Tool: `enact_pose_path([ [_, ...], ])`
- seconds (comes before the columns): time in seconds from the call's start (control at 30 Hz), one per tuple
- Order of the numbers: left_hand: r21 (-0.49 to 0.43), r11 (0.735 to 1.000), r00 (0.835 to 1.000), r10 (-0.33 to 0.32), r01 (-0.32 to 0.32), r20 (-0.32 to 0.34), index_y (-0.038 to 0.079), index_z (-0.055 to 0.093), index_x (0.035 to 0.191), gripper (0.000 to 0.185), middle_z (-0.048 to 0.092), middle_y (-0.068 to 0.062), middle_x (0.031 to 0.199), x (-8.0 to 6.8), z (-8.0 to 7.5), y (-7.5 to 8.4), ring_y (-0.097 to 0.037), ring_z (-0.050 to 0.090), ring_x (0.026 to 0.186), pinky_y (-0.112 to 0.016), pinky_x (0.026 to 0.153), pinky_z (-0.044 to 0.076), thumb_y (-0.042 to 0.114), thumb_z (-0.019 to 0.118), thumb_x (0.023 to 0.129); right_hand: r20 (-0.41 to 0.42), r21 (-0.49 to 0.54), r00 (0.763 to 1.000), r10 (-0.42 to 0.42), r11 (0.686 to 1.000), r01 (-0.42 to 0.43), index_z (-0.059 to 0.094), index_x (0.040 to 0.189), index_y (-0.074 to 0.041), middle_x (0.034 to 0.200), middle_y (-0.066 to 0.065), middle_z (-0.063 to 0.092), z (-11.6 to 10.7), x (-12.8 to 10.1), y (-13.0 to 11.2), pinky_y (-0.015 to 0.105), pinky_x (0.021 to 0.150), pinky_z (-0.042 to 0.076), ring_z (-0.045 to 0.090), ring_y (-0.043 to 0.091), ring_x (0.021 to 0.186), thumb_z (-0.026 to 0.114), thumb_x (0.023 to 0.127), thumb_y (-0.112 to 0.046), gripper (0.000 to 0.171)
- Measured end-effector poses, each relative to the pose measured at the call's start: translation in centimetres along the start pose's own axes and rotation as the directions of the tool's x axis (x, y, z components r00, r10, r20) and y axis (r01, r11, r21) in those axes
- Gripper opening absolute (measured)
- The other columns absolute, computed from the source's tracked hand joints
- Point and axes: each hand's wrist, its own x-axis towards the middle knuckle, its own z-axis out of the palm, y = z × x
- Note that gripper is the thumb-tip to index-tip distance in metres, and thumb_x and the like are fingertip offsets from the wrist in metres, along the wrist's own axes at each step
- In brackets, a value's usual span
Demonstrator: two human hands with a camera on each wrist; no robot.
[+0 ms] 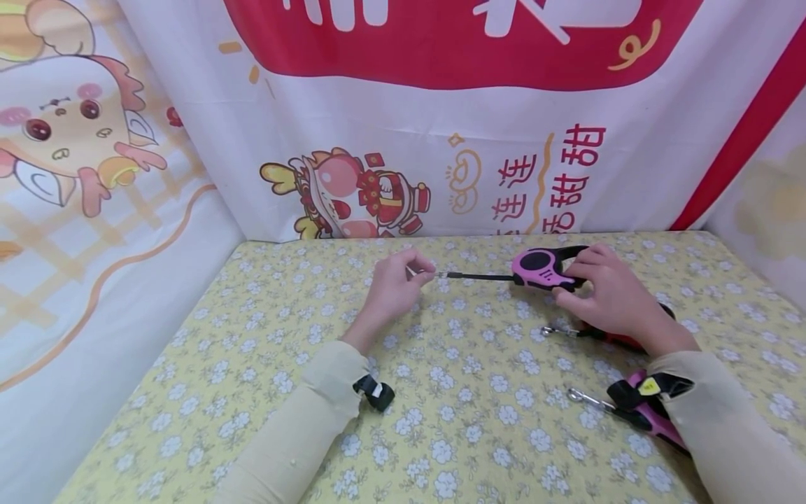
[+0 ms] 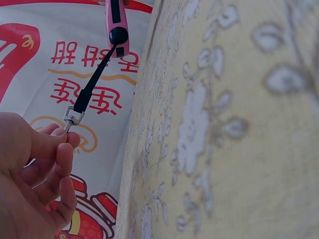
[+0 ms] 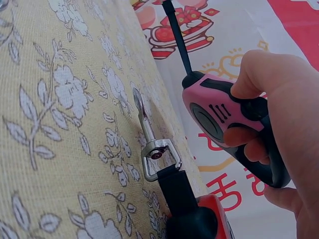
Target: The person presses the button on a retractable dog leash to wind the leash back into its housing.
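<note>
My right hand [image 1: 607, 290] grips the black handle of a pink and black retractable dog leash [image 1: 534, 269], held above the far part of the table. In the right wrist view the thumb lies along the top of the pink case [image 3: 219, 104] and fingers curl through the handle. A short black strap [image 1: 481, 277] runs out of the case to the left. At its end is a metal snap hook [image 2: 74, 117], which my left hand [image 1: 395, 283] pinches between thumb and forefinger. The strap looks straight and taut between both hands.
A red and black leash [image 1: 620, 340] lies under my right forearm, its metal hook [image 3: 147, 127] pointing left. Nearer, another pink leash [image 1: 661, 423] is partly hidden by the right sleeve. The table has a yellow floral cloth [image 1: 441, 420]; a printed curtain [image 1: 390, 112] hangs behind.
</note>
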Motion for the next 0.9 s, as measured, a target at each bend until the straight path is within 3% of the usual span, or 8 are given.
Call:
enact_pose_path([
  [0.9, -0.003, 1.0, 1.0, 0.0, 0.0, -0.02, 0.012, 0.072, 0.106, 0.011, 0.071, -0.001, 0.093, -0.11, 0.29, 0.56, -0.019, 0.065, 0.084, -0.031, 0.074, 0.054, 0.011, 0.077, 0.096, -0.032, 0.015, 0.999, -0.04, 0.999, 0.041, 0.077, 0.109, 0.006, 0.107, 0.019, 0.071, 0.24, 0.1, -0.22, 0.058, 0.088, 0.048, 0.053, 0.032, 0.106, 0.08, 0.087, -0.024, 0.037],
])
